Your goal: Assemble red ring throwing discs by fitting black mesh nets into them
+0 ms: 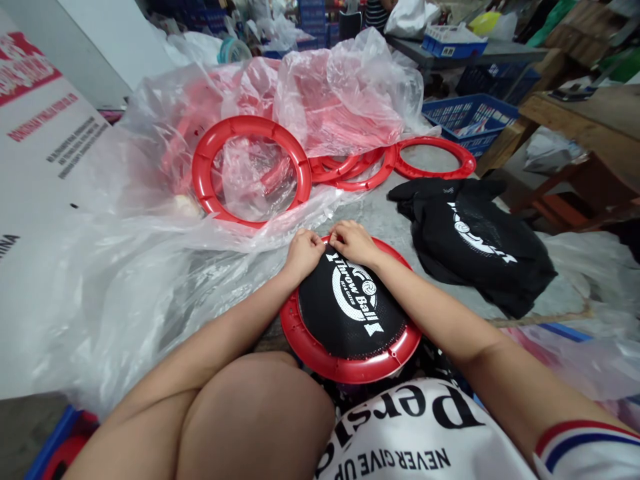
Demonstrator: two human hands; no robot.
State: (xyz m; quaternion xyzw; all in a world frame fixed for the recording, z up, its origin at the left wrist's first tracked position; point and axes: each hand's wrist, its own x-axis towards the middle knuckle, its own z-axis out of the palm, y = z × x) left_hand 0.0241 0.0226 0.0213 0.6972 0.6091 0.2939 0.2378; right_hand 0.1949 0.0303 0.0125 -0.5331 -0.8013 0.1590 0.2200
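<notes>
A red plastic ring (350, 372) rests at my lap, with a round black mesh fabric (320, 307) printed "Throw Ball" spread across its opening. At the far side of the ring, my left hand (305, 255) pinches the fabric's edge with closed fingers. Close beside it on the right, my right hand (356, 243) is also closed in a pinch on that edge. Both hands hide the part of the rim beneath them. Along the near side, the fabric's edge follows the inside of the ring.
Another red ring (300, 167) leans against a clear plastic bag (345, 87) of red parts. Several more rings lie behind, one ring (463, 160) farther right. A pile of black fabric pieces (450, 247) lies right. Blue crates (480, 110) and a large white carton (35, 200) stand around.
</notes>
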